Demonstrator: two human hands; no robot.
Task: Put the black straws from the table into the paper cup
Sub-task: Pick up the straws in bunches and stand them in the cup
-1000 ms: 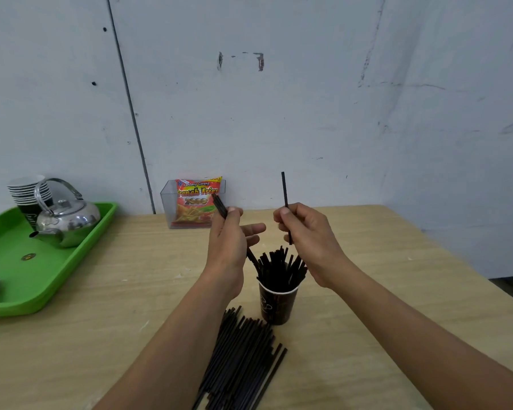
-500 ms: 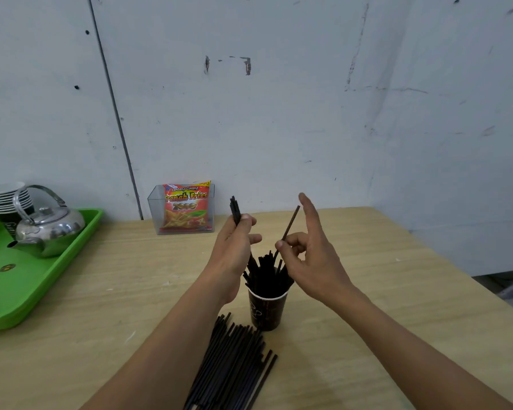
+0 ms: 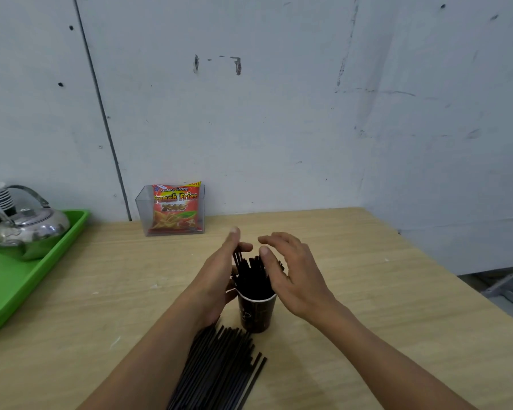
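Now, from the camera on my head, I see my paper cup (image 3: 256,313) standing on the table (image 3: 382,291). It is stuffed with black straws (image 3: 251,276) that stick up out of the top. My left hand (image 3: 219,273) is on the left of the cup, fingers straight and flat against the bunch. My right hand (image 3: 290,273) is on the right of the cup, fingers loose and spread, touching the bunch too. Neither hand holds a straw that I can see.

A big pile of straws (image 3: 219,371) lies on the table just in front of the cup, so lots are left to put in.

I think the cup could tip over if I squeeze or push from one side too hard. It looks light and very full. My left arm is over the pile and could knock those straws around.
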